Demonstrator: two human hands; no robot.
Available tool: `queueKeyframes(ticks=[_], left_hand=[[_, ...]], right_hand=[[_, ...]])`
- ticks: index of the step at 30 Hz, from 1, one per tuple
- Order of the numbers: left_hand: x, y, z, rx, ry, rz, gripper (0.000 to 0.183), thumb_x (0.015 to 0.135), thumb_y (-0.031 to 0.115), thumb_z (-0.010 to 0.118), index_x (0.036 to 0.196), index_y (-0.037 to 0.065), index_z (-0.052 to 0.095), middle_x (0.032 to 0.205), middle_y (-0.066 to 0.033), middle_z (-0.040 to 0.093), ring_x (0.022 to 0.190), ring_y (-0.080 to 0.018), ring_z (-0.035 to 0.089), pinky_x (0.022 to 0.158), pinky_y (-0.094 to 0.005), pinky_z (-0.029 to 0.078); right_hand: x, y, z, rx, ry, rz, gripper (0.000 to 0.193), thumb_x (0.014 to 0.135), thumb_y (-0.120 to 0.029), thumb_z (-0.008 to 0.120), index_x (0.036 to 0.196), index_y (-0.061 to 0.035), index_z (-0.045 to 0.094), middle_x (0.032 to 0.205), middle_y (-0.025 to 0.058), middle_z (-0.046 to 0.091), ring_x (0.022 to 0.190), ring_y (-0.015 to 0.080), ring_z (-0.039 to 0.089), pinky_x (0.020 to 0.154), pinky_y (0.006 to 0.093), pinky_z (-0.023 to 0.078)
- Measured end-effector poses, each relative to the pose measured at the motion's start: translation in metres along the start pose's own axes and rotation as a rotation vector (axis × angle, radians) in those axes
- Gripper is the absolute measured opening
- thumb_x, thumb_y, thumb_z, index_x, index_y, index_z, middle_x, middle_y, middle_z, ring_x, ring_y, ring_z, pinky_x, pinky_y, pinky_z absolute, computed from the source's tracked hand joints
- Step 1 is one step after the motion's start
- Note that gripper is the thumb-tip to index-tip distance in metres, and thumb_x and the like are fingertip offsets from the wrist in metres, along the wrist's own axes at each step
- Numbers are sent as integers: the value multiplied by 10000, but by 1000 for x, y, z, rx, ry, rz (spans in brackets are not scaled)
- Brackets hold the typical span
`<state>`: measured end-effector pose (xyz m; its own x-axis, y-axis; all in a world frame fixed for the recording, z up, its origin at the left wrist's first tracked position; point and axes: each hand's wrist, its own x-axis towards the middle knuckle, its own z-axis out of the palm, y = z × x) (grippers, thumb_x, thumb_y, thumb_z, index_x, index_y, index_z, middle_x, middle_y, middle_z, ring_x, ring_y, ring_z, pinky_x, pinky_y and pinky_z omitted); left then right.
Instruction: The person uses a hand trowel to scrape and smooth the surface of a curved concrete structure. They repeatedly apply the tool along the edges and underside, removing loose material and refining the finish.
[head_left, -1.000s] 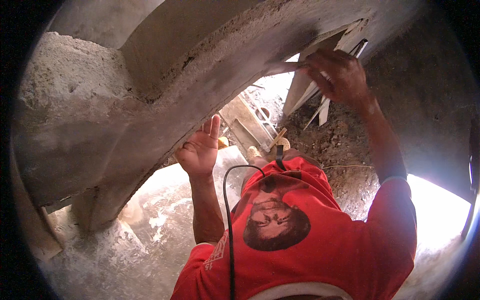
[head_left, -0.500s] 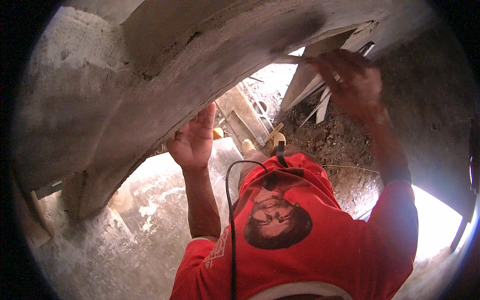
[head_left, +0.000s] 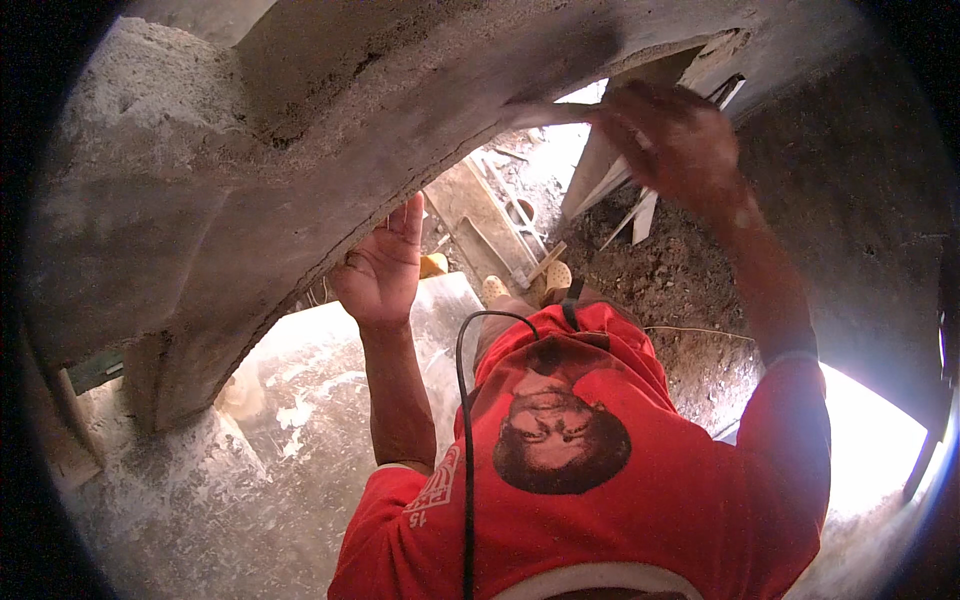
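A grey plastered beam [head_left: 330, 150] arches across the upper part of the head view, with a rough crack along its lower edge. My right hand [head_left: 670, 140] is closed, slightly blurred, around a pale flat-bladed tool [head_left: 550, 114]. The blade lies against the beam's surface near that edge; its exact kind I cannot make out. Farther left, my left hand [head_left: 383, 270] is raised with the palm toward me and its fingers stretched up. Those fingertips are at the beam's lower edge and partly hidden behind it, and no object shows in that palm.
Below the beam at left is a stained, pale slab [head_left: 310, 440]. Boards [head_left: 490, 215] and pale strips [head_left: 640, 215] lie or lean by the dirt floor [head_left: 690, 270] beyond my feet. A dark wall [head_left: 850, 220] rises at right. A black cable [head_left: 464, 440] hangs along my red shirt.
My right hand has moved a little left and up, carrying the flat-bladed tool farther along the beam. My left hand stays nearly in place at the edge.
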<state>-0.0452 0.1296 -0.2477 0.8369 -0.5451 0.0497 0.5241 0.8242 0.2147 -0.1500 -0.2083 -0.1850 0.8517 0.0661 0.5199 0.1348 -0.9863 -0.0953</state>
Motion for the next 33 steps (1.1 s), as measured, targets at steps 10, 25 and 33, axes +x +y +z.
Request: queueKeyframes(ticks=[10, 25, 33], left_hand=[[-4, 1, -10, -35, -73, 17, 649, 993, 476, 537, 1486, 69, 428, 1539, -171, 421, 1424, -370, 394, 1219, -569, 252], [-2, 6, -9, -10, -14, 27, 645, 995, 452, 545, 1482, 47, 423, 1535, -179, 422, 1425, -371, 392, 1218, -568, 259], [-7, 9, -5, -10, 16, 42, 655, 1005, 473, 515, 1487, 42, 413, 1541, -195, 405, 1421, -394, 391, 1214, -586, 252]], right_hand=[[3, -6, -17, -150, 15, -3, 151, 899, -245, 720, 1004, -136, 718, 924, 62, 724, 750, 262, 714, 634, 384, 574], [-9, 14, -8, -254, 32, -83, 156, 873, -229, 737, 999, -143, 703, 892, 52, 686, 751, 259, 685, 650, 379, 578], [-4, -7, 3, -196, -77, -40, 133, 876, -235, 731, 964, -137, 710, 925, 64, 716, 780, 258, 705, 672, 386, 578]])
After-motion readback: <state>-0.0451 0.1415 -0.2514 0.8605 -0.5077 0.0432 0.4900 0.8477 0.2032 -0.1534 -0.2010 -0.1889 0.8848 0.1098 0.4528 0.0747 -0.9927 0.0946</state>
